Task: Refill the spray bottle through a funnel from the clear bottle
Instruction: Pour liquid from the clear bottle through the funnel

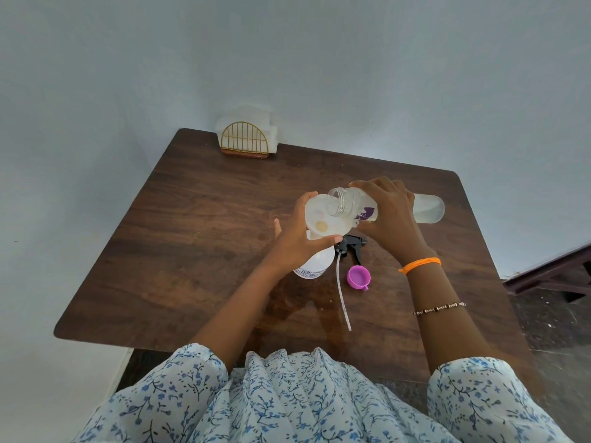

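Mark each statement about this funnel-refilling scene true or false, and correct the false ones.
1. The right hand tips the clear plastic bottle with its open mouth over the white plastic funnel. True.
2. The purple plastic cap is screwed onto the clear bottle. False: it lies on the dark wooden table.
3. The left hand steadies the funnel on the white spray bottle. True.
4. The black trigger sprayer head is fitted to the spray bottle. False: it lies on the table, tube trailing.
5. The gold wire napkin holder stands between the hands. False: it stands at the far edge.
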A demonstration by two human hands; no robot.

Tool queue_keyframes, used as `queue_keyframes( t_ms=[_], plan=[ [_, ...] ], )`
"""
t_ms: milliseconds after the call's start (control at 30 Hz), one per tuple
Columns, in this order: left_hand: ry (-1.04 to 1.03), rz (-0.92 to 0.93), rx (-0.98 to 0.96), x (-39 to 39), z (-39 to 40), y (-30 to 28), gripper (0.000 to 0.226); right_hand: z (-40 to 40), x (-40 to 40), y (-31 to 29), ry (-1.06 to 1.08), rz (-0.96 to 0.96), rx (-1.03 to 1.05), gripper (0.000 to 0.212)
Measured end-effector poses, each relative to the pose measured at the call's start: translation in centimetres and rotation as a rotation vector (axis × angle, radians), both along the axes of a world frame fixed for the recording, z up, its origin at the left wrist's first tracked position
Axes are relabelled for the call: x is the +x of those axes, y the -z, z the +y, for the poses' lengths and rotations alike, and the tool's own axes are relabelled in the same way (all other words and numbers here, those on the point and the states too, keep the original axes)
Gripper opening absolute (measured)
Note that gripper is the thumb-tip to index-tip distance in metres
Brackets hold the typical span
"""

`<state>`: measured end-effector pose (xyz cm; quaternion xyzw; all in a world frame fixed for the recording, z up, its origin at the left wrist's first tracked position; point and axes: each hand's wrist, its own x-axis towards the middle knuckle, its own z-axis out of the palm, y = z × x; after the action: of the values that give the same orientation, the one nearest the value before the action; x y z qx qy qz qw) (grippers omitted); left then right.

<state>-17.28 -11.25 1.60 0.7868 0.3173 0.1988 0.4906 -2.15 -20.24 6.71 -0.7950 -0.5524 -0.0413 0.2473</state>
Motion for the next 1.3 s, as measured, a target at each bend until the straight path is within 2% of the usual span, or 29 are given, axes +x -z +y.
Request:
queue_keyframes(
  t_ms=[1300],
  plan=[
    [0.003, -0.020, 0.025, -0.20, -0.13, -0.26, 0.082, -0.04, -0.08, -0.28, -0.002, -0.018, -0.022, 0.059]
  ],
)
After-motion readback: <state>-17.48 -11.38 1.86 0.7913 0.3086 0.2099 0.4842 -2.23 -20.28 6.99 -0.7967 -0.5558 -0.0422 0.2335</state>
